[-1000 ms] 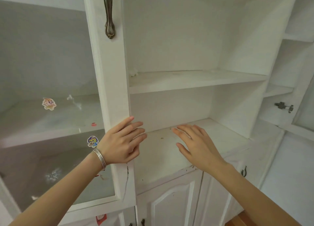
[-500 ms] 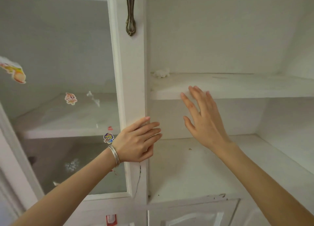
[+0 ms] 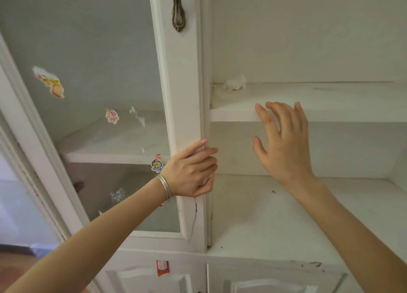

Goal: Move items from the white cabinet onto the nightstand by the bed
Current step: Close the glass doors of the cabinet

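The white cabinet (image 3: 330,50) fills the view, its right compartment open. A small white figure (image 3: 235,85) lies at the back left of the upper shelf (image 3: 319,101). My right hand (image 3: 284,140) is raised with fingers spread, its fingertips at the front edge of that shelf, holding nothing. My left hand (image 3: 191,171), with silver bangles on the wrist, is curled around the edge of the glass door's white frame (image 3: 182,107). The nightstand and the bed are out of view.
The glass door (image 3: 92,72) on the left carries several cartoon stickers and a bronze handle (image 3: 178,8). The lower shelf (image 3: 275,222) shows a few dark specks. Closed panel doors (image 3: 264,279) run below. A strip of floor (image 3: 13,262) shows at the bottom left.
My right hand has risen from the lower shelf up to the front edge of the upper shelf. The view has moved closer and left. My left hand stays on the door frame.
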Demonstrator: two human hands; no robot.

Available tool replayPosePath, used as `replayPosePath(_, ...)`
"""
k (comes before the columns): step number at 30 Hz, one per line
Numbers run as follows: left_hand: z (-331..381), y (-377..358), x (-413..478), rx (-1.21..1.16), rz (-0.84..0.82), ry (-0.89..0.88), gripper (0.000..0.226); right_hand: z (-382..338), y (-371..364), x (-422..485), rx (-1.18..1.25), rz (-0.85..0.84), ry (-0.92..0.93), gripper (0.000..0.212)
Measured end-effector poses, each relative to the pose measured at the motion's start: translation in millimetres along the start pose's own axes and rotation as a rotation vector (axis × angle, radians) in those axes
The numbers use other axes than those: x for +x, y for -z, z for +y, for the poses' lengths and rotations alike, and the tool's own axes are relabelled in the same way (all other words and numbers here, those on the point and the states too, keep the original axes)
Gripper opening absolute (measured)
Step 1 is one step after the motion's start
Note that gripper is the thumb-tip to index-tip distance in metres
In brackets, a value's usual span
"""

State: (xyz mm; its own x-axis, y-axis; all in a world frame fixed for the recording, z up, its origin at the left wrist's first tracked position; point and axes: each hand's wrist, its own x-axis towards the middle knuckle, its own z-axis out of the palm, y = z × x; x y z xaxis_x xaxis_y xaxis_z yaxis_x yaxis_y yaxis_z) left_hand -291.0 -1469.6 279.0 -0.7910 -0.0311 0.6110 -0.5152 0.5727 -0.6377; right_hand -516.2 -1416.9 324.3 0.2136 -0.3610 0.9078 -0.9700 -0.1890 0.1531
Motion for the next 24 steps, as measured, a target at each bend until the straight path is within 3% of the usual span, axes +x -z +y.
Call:
replayPosePath(3, 5.0, 6.8, -1.6, -0.005, -0.096, 0.036, 0.024, -1.3, -0.5, -0.4, -0.003, -0.016, 0.0, 0.058)
replayPosePath(8, 29.4, 15.2, 4.9, -0.113, -0.117, 0.163, 0.021, 13.3, 15.4, -4.6, -0.013, -0.127, 0.113, 0.068)
replayPosePath(13, 78.0, 11.1, 32.2, -0.417, -0.132, 0.314, 0.032, 30.8, 48.9, -53.4, -0.082, -0.26, 0.042, 0.062)
replayPosePath(20, 175.9, -3.5, 72.8, -0.729, -0.139, 0.163, 0.039, 66.2, 123.9, -190.1, -0.386, -0.721, -0.244, 0.067)
replayPosePath(24, 233.5, -8.1, 105.9, -0.831, -0.122, -0.019, 0.044, 64.0, 199.3, -244.4, -0.55, -0.814, -0.443, 0.067)
